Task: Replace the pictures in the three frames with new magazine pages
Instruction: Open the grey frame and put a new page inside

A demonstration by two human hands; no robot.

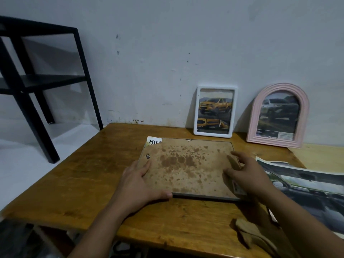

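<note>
Both hands cover frame edges — picture (face-down) hidden.

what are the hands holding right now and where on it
The face-down picture frame on the table: left hand at its left edge, right hand at its right edge.

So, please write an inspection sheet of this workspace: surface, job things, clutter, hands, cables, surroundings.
Surface: wooden table, worn, stained.
Job's things: large frame lying face down, spotted backing up; white frame and pink arched frame leaning on the wall, both with car pictures; loose magazine page at right.
Clutter: printed paper under the large frame's far corner; brown scrap near the front edge.
Hands: left hand and right hand resting on the large frame's sides.
Cables: nothing seen.
Surroundings: black shelf at left, marked wall.
</note>
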